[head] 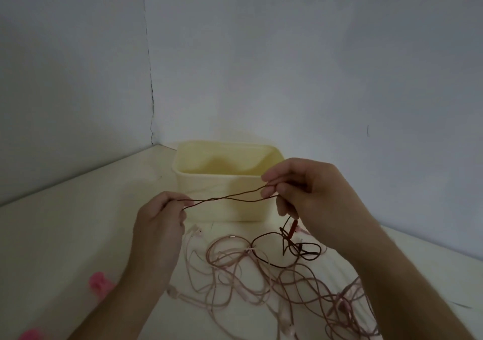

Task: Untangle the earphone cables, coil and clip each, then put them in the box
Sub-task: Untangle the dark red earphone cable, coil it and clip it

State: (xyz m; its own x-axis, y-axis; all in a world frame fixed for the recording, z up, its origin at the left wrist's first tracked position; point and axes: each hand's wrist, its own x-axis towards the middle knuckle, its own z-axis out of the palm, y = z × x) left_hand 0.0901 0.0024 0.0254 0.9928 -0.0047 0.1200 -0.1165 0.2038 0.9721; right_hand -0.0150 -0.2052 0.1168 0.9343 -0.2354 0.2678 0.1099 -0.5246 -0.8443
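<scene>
A dark red earphone cable (224,198) is stretched in a doubled strand between my two hands, just in front of the cream box (222,183). My left hand (159,222) pinches its left end. My right hand (303,190) pinches the right end, and the rest of the cable hangs down from it to a loose dark loop (287,248) on the table. A tangle of pink earphone cables (248,279) lies on the table below my hands. The box stands open at the back, and nothing shows inside it.
Pink clips lie at the left: one (100,284) near my left forearm, another (31,334) at the bottom edge. Grey walls meet in a corner behind the box. The pale table (65,235) stretches left of my hands.
</scene>
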